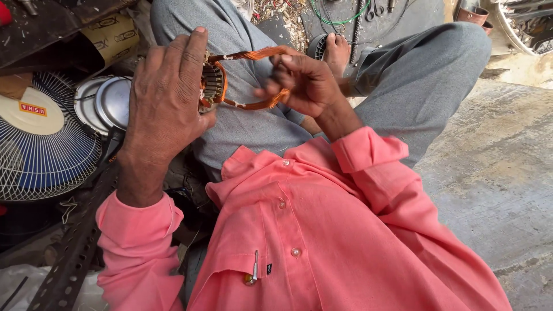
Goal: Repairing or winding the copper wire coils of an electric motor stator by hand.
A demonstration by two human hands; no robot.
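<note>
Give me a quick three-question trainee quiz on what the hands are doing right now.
1. True or false: the left hand grips the motor stator.
2. What does the right hand pinch? A) copper wire coil B) green wire C) pen
3. What lies at far left, beside the left forearm?

Key:
1. True.
2. A, the copper wire coil.
3. A fan guard.
</note>
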